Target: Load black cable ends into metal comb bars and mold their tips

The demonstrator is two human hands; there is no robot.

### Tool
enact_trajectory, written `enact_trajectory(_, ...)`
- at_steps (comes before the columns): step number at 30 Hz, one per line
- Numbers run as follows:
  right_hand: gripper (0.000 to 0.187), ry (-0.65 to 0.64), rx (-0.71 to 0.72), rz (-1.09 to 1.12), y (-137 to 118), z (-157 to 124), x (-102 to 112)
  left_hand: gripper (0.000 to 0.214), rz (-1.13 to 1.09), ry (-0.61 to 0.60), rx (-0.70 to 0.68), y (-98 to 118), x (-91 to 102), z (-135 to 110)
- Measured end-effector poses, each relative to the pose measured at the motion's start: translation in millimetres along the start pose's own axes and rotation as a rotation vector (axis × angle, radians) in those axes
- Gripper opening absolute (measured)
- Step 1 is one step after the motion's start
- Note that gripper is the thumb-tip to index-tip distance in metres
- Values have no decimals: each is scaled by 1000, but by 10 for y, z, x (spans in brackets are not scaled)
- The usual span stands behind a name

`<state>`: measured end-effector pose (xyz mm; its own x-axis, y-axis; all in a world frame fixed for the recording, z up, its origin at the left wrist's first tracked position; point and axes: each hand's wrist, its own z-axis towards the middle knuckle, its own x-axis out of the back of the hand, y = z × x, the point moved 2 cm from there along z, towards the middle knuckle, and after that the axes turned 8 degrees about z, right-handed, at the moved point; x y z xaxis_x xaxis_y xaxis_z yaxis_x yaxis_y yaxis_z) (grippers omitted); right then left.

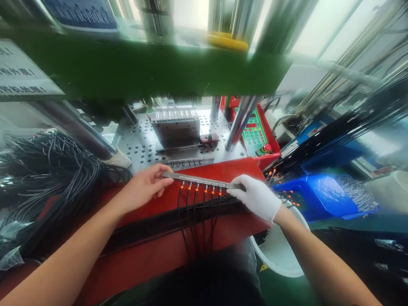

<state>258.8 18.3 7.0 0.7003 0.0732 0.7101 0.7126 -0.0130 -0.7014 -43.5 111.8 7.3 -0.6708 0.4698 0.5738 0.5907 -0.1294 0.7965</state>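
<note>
Metal bar is above the red bench, slightly tilted. The grip of the left hand is closed, thumb and fingers pinching one end; the right hand, in white glove, pinches the other. Six black cables hang from the bar.

Steel posts flank the free gap beneath the green beam.
</note>
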Motion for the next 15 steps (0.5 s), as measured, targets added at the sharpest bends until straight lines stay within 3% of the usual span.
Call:
enact_trajectory(4,25,-73,-109,286,-283,313,67,27,-337,234,109,43,265,-47)
enact_trajectory(7,35,-125,-121,487,-491,688,106,27,-432,365,128,38,481,88)
enact_trajectory(11,42,-56,-7,688,-659,1387,93,28,-459,492,83,-2,810,464)
enact_trajectory(15,39,98,21,545,-744,2074,73,31,-410,574,71,-51,1093,972)
